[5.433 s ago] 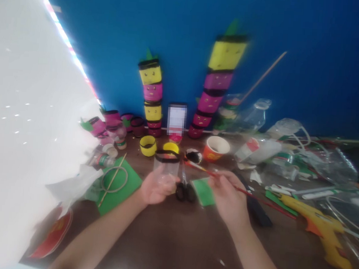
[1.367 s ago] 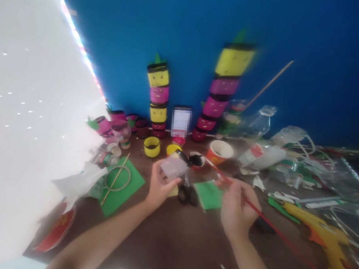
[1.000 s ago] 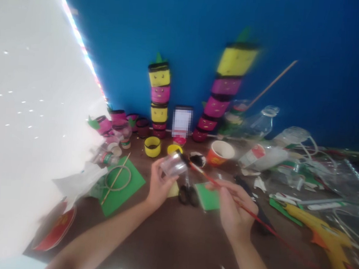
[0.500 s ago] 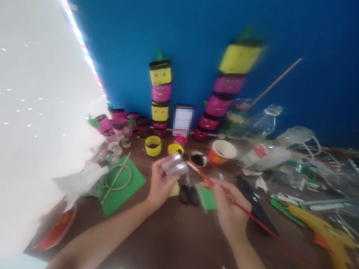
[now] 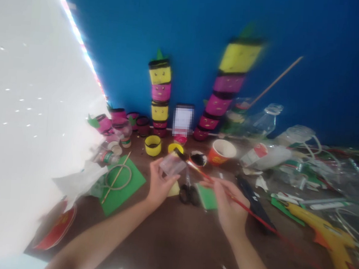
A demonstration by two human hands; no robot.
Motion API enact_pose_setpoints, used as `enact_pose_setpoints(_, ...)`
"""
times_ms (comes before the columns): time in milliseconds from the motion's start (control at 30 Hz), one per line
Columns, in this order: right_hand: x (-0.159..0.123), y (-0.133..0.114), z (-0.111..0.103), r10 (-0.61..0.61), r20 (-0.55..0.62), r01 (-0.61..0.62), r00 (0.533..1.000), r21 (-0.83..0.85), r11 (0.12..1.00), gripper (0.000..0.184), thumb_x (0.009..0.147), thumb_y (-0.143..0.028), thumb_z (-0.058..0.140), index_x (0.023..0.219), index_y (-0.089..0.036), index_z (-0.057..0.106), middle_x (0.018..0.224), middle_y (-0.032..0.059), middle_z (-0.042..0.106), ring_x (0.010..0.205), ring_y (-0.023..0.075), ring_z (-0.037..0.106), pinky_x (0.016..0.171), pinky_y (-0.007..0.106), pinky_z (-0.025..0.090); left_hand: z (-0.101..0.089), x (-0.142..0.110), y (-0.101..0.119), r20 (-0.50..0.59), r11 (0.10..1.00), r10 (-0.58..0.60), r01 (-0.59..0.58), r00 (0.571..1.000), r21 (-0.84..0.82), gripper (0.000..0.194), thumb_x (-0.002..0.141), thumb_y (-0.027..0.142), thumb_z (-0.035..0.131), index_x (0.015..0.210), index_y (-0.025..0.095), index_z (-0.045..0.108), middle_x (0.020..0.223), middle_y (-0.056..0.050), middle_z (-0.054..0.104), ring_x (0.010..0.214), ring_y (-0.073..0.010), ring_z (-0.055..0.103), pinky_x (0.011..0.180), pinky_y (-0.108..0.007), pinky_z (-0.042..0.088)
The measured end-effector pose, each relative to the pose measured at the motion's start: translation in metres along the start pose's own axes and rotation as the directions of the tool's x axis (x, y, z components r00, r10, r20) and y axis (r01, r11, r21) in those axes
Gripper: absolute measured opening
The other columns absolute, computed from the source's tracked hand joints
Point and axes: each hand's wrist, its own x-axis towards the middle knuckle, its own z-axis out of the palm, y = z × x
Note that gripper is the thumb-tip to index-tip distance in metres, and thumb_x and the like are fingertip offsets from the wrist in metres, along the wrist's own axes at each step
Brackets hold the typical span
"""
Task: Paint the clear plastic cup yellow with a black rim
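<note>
Clear cup [image 5: 172,165], earlier upright, now aslant (black rim [image 5: 179,153] toward brush [image 5: 202,173]).

Lettering defies reading from here: yellow marks blur on a red paper cup with a white rim [image 5: 217,157], right of centre; a red label [image 5: 260,150] on a whitish plastic bottle [image 5: 274,155], farther right, is equally illegible.

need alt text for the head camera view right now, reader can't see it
A person's left hand holds a black-rimmed clear plastic container while the right hand holds a red paintbrush, tip close to the rim. Scissors, a red paper cup and a yellow glue gun sit on the brown table, with two pink-and-yellow towers behind.
</note>
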Motion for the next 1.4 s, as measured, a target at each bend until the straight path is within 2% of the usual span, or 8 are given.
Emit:
enact_pose_setpoints(400, 0.001, 0.006, -0.008, -0.057, -0.025, 0.057, 0.998, -0.005, 0.998, 0.017, 0.079, -0.034, 0.06, 0.082, -0.018, 0.063, 0.07, 0.0047, 0.069, 0.062, 0.0175, 0.067, 0.063, 0.033, 0.057, 0.0, 0.002, 0.003, -0.055, 0.998, -0.06, 0.059, 0.997, -0.008, 0.065, 0.058, 0.026, 0.077, 0.105, 0.025, 0.031, 0.117, -0.007, 0.047, 0.109, -0.0199, 0.054, 0.094, -0.039, 0.045)
enact_pose_setpoints(500, 0.004, 0.005, -0.007, -0.074, -0.133, 0.071, 0.988, -0.023, 0.997, 0.019, 0.078, -0.037, 0.06, 0.082, -0.018, 0.06, 0.073, 0.0044, 0.069, 0.06, 0.0153, 0.066, 0.061, 0.031, 0.056, 0.0, 0.002, 0.004, -0.071, 0.999, -0.047, 0.047, 0.996, -0.012, 0.065, 0.059, 0.026, 0.076, 0.105, 0.026, 0.031, 0.118, -0.007, 0.046, 0.11, -0.0199, 0.054, 0.093, -0.038, 0.046)
enact_pose_setpoints(600, 0.011, 0.007, -0.007, -0.062, -0.224, 0.033, 0.973, -0.128, 0.991, 0.021, 0.078, -0.039, 0.06, 0.08, -0.017, 0.059, 0.069, 0.0032, 0.067, 0.057, 0.0133, 0.064, 0.06, 0.027, 0.054, 0.0, 0.002, 0.004, -0.082, 0.999, -0.035, 0.035, 0.996, 0.003, 0.065, 0.059, 0.026, 0.076, 0.106, 0.026, 0.031, 0.118, -0.007, 0.046, 0.11, -0.0198, 0.054, 0.093, -0.039, 0.046)
enact_pose_setpoints(733, 0.02, 0.02, -0.008, -0.054, -0.171, 0.006, 0.984, -0.268, 0.963, 0.024, 0.078, -0.041, 0.058, 0.08, -0.017, 0.06, 0.069, 0.0046, 0.068, 0.058, 0.0152, 0.066, 0.061, 0.028, 0.054, -0.001, 0.002, 0.001, -0.074, 0.999, -0.026, 0.029, 0.997, 0.033, 0.065, 0.059, 0.028, 0.076, 0.107, 0.026, 0.032, 0.118, -0.007, 0.047, 0.11, -0.0206, 0.054, 0.093, -0.04, 0.047)
enact_pose_setpoints(933, 0.024, 0.039, -0.005, -0.115, -0.046, 0.081, 0.992, -0.461, 0.884, 0.028, 0.08, -0.044, 0.054, 0.083, -0.017, 0.063, 0.068, 0.006, 0.07, 0.065, 0.0196, 0.069, 0.067, 0.031, 0.052, -0.002, 0.002, -0.002, -0.055, 0.999, -0.018, 0.02, 0.998, 0.034, 0.065, 0.059, 0.027, 0.076, 0.108, 0.026, 0.033, 0.116, -0.007, 0.047, 0.108, -0.0208, 0.056, 0.09, -0.041, 0.049)
enact_pose_setpoints(1267, 0.03, 0.039, 0.001, -0.152, -0.039, 0.116, 0.988, -0.474, 0.873, 0.026, 0.081, -0.041, 0.054, 0.081, -0.017, 0.063, 0.067, 0.0051, 0.07, 0.062, 0.0188, 0.068, 0.066, 0.031, 0.052, -0.001, 0.0, -0.001, -0.026, 0.999, -0.015, 0.016, 1.0, 0.048, 0.063, 0.061, 0.024, 0.073, 0.109, 0.026, 0.032, 0.117, -0.007, 0.045, 0.11, -0.0206, 0.053, 0.09, -0.04, 0.049)
enact_pose_setpoints(1333, 0.027, 0.036, 0.002, -0.169, -0.08, 0.116, 0.982, -0.447, 0.887, 0.026, 0.081, -0.04, 0.054, 0.083, -0.016, 0.062, 0.07, 0.006, 0.07, 0.064, 0.0186, 0.068, 0.066, 0.031, 0.052, -0.001, 0.001, -0.002, -0.024, 0.999, -0.012, 0.014, 1.0, 0.047, 0.063, 0.062, 0.024, 0.073, 0.109, 0.026, 0.033, 0.118, -0.007, 0.044, 0.112, -0.0206, 0.052, 0.091, -0.04, 0.049)
enact_pose_setpoints(1400, 0.023, 0.03, 0.003, -0.171, -0.156, 0.107, 0.973, -0.353, 0.93, 0.024, 0.081, -0.039, 0.055, 0.084, -0.015, 0.061, 0.073, 0.0068, 0.07, 0.063, 0.018, 0.068, 0.064, 0.031, 0.053, -0.002, 0.001, -0.003, -0.015, 0.999, -0.008, 0.008, 1.0, 0.044, 0.062, 0.062, 0.023, 0.073, 0.109, 0.026, 0.033, 0.118, -0.007, 0.044, 0.112, -0.0202, 0.052, 0.092, -0.04, 0.048)
